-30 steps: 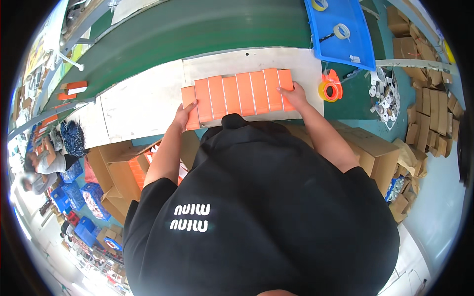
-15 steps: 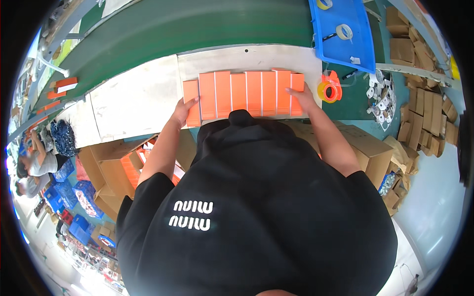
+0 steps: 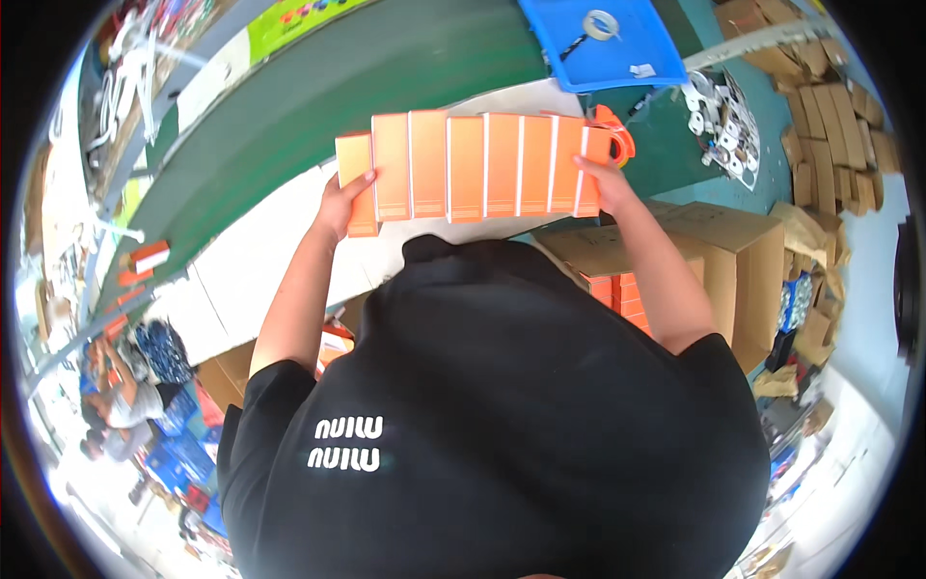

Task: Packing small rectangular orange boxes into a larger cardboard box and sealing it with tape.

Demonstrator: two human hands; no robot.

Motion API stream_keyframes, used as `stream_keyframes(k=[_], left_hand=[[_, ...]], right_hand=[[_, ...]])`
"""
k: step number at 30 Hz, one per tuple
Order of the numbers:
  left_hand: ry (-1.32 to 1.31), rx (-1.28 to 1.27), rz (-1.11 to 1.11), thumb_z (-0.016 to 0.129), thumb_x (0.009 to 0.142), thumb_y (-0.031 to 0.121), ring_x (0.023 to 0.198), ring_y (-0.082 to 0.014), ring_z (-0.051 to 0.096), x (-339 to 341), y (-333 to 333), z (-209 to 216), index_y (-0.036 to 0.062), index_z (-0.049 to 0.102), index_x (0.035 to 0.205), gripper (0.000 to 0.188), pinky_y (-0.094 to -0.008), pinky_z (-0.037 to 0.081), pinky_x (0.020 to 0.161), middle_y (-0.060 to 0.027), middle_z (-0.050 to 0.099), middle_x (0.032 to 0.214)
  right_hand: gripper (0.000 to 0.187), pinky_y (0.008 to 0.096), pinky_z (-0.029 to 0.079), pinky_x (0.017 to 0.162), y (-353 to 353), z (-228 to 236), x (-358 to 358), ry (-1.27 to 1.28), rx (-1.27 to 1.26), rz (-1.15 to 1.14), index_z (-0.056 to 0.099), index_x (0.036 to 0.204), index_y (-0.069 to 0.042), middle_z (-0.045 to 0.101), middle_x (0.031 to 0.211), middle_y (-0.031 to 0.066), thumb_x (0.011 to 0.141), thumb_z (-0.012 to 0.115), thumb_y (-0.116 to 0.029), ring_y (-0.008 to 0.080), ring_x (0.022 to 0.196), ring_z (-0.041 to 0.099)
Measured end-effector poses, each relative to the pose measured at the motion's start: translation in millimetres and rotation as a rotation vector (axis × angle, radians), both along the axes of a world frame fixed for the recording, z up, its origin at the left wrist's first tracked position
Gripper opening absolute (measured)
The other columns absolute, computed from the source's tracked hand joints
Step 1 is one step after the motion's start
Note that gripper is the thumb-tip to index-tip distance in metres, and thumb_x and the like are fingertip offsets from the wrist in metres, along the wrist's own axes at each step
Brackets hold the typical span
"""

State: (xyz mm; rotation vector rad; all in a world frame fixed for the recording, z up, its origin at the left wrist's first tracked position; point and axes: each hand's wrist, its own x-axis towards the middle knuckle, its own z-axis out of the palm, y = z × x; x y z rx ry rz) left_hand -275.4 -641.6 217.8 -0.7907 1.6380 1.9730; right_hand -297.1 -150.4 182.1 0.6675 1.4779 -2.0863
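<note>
Seemingly light and stiff, the row of orange cardboard boxes (image 3: 465, 166) was clamped between left hand (image 3: 344, 202) and right hand (image 3: 610, 183) at its 2 ends, probably safest.

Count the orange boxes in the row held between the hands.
8: the orange boxes run side by side, one at the left hand, one at the right hand, six between. Any behind them would be hidden.

Your lens is bending the white table (image 3: 251, 256), corners are sitting black, glare is washing out lower left.
</note>
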Motion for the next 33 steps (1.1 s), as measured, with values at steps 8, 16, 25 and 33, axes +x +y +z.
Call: stream_keyframes(k=[8,16,25,33], left_hand=[[-0.219,0.101,-0.104,0.082,0.086,0.03,0.111,-0.0286,0.068,20,-46,-82,-0.0028,0.048,0.141,0.073,-0.0451,0.057,0.095,-0.0173,0.066,0.127],[-0.23,0.033,-0.081,0.086,0.084,0.03,0.113,-0.0291,0.068,43,-45,-115,-0.0041,0.052,0.139,0.073,-0.0438,0.056,0.098,-0.0176,0.066,0.128],[-0.192,0.104,-0.103,0.085,0.085,0.023,0.107,-0.0294,0.07,53,-50,-113,-0.0069,0.053,0.135,0.067,-0.0435,0.059,0.093,-0.0197,0.068,0.123],[0.027,0.092,-0.11,0.082,0.086,0.017,0.104,-0.0271,0.07,67,-46,-80,-0.0081,0.056,0.131,0.058,-0.0413,0.059,0.093,-0.018,0.069,0.12]], right_hand=[[0.069,0.0465,0.057,0.1,-38,-60,5,-0.152,0.019,0.104,0.048,0.144,-0.003,0.064,0.134,0.0134,0.088,0.082,-0.022,0.0278,0.119,0.066],[0.071,0.0463,0.056,0.102,-48,-65,16,-0.201,0.098,0.176,0.048,0.145,-0.002,0.064,0.135,0.015,0.087,0.082,-0.027,0.0281,0.119,0.067],[0.07,0.0491,0.056,0.099,-43,-75,50,-0.175,-0.036,0.055,0.047,0.144,0.001,0.064,0.133,0.0163,0.086,0.081,-0.018,0.0293,0.119,0.066],[0.07,0.0425,0.054,0.101,-32,-3,73,0.02,-0.014,-0.004,0.047,0.144,0.003,0.064,0.129,0.0139,0.083,0.079,-0.011,0.0264,0.118,0.065]])
